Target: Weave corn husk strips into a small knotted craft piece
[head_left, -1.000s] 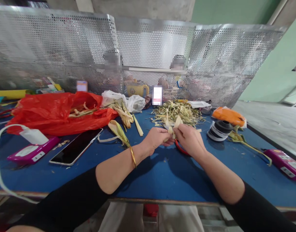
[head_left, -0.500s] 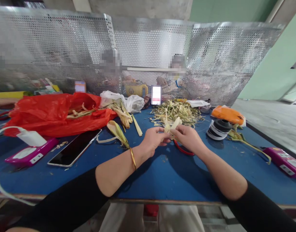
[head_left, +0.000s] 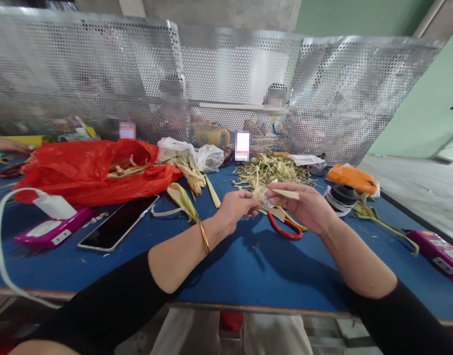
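My left hand [head_left: 236, 209] is closed in a pinch on a small pale piece of folded corn husk [head_left: 259, 190], whose thin tip points upward. Close beside it on the right, my right hand [head_left: 310, 207] has its fingers stretched toward the same piece, with a pale husk strip [head_left: 285, 194] between thumb and fingers. Scissors [head_left: 289, 230] with red and yellow handles lie on the blue table below the right hand, their blades partly covered by husk. Behind both hands is a heap of shredded husk [head_left: 274, 168].
To the left are a red plastic bag [head_left: 74, 167] holding husks, a phone [head_left: 119, 224] and a purple power strip [head_left: 54, 229]. A thread spool [head_left: 341, 197], an orange packet [head_left: 352, 178] and another purple strip [head_left: 439, 251] are at right. A perforated metal screen [head_left: 234, 74] stands behind.
My right hand has moved right and opened out somewhat, bringing a husk strip into view across it. More of the scissors shows. The left hand keeps its pinch.
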The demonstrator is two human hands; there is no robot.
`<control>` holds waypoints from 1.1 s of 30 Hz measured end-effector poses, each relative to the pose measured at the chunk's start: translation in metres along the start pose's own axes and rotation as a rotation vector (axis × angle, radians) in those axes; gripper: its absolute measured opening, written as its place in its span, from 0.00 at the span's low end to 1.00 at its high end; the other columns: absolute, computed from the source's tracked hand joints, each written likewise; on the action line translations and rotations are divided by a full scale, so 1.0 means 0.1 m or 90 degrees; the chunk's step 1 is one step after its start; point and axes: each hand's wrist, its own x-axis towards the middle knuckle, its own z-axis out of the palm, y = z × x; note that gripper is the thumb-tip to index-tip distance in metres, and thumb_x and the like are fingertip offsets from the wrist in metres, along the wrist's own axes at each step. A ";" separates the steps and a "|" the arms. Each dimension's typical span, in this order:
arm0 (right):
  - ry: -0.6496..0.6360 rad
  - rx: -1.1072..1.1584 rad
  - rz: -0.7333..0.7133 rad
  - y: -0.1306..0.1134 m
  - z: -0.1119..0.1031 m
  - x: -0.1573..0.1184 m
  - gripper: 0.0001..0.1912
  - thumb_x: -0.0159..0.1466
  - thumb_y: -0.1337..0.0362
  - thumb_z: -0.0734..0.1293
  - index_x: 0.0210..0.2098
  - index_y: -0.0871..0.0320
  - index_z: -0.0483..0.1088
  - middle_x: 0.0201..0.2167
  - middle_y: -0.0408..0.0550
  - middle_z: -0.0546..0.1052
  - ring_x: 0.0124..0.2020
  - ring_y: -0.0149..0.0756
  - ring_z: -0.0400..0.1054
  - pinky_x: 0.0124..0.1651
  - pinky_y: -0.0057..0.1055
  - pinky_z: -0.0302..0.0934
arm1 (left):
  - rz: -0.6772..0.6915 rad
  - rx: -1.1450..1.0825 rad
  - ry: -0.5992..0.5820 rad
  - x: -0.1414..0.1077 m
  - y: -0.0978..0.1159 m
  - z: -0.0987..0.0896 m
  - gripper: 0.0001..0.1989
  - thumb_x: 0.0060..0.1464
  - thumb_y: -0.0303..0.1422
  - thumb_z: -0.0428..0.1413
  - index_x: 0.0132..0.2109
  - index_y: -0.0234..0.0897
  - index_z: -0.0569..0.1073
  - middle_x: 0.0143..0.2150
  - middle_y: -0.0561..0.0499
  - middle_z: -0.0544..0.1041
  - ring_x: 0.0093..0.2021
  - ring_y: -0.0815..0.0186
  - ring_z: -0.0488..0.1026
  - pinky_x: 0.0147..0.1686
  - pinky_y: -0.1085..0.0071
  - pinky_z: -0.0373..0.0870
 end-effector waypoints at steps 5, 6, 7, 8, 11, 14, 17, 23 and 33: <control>0.138 -0.107 -0.113 0.12 0.06 0.04 0.15 0.55 0.52 0.71 0.30 0.58 0.77 0.26 0.44 0.75 0.28 0.31 0.66 0.36 0.31 0.64 | 0.011 0.013 -0.027 -0.03 -0.02 0.03 0.04 0.47 0.26 0.63 0.28 0.32 0.75 0.22 0.52 0.76 0.18 0.76 0.68 0.24 0.77 0.68; 0.160 -0.119 -0.122 0.13 0.07 0.04 0.16 0.55 0.50 0.70 0.29 0.57 0.76 0.24 0.44 0.73 0.27 0.31 0.65 0.34 0.30 0.63 | 0.016 0.012 -0.035 -0.03 -0.02 0.03 0.04 0.46 0.26 0.64 0.28 0.32 0.75 0.22 0.51 0.76 0.18 0.75 0.68 0.24 0.78 0.68; 0.172 -0.124 -0.124 0.14 0.08 0.04 0.17 0.56 0.48 0.69 0.30 0.57 0.75 0.24 0.43 0.72 0.27 0.31 0.64 0.33 0.29 0.62 | 0.022 0.012 -0.039 -0.03 -0.03 0.04 0.05 0.45 0.26 0.64 0.27 0.32 0.75 0.22 0.51 0.77 0.18 0.75 0.68 0.24 0.78 0.68; 0.174 -0.127 -0.122 0.14 0.10 0.04 0.18 0.55 0.48 0.69 0.31 0.58 0.75 0.24 0.43 0.72 0.26 0.30 0.63 0.32 0.28 0.61 | 0.028 0.013 -0.041 -0.03 -0.04 0.04 0.05 0.44 0.26 0.65 0.27 0.32 0.75 0.22 0.51 0.77 0.18 0.75 0.68 0.24 0.78 0.68; 0.153 -0.141 -0.082 0.12 0.11 0.04 0.17 0.54 0.49 0.70 0.30 0.58 0.71 0.22 0.41 0.71 0.21 0.27 0.59 0.25 0.26 0.55 | 0.034 0.028 -0.033 -0.01 -0.06 0.04 0.06 0.43 0.26 0.65 0.26 0.32 0.75 0.22 0.51 0.76 0.18 0.75 0.69 0.23 0.78 0.68; 0.143 -0.192 -0.025 0.12 0.11 0.04 0.17 0.52 0.50 0.70 0.24 0.57 0.68 0.17 0.38 0.67 0.17 0.25 0.52 0.21 0.25 0.47 | 0.036 0.037 -0.021 0.02 -0.08 0.03 0.05 0.44 0.26 0.65 0.27 0.32 0.76 0.22 0.51 0.76 0.18 0.75 0.69 0.22 0.78 0.67; 0.113 -0.223 0.042 0.14 0.11 0.05 0.15 0.49 0.52 0.70 0.20 0.58 0.67 0.12 0.35 0.60 0.16 0.24 0.48 0.20 0.25 0.41 | 0.049 0.030 -0.017 0.03 -0.08 0.02 0.04 0.45 0.25 0.64 0.27 0.32 0.76 0.23 0.51 0.77 0.19 0.75 0.69 0.23 0.78 0.68; 0.095 -0.255 0.096 0.22 0.09 0.08 0.13 0.47 0.55 0.68 0.16 0.57 0.64 0.11 0.35 0.59 0.15 0.23 0.46 0.20 0.26 0.39 | 0.099 0.070 -0.014 0.02 -0.10 0.03 0.04 0.47 0.22 0.61 0.26 0.32 0.76 0.23 0.52 0.76 0.18 0.74 0.69 0.23 0.76 0.68; 0.085 -0.461 -0.023 0.23 0.08 0.05 0.14 0.54 0.55 0.67 0.21 0.57 0.65 0.16 0.38 0.66 0.19 0.27 0.55 0.23 0.27 0.48 | 0.240 0.258 -0.075 0.09 -0.21 -0.04 0.04 0.48 0.29 0.58 0.32 0.35 0.78 0.26 0.52 0.77 0.22 0.70 0.72 0.23 0.76 0.64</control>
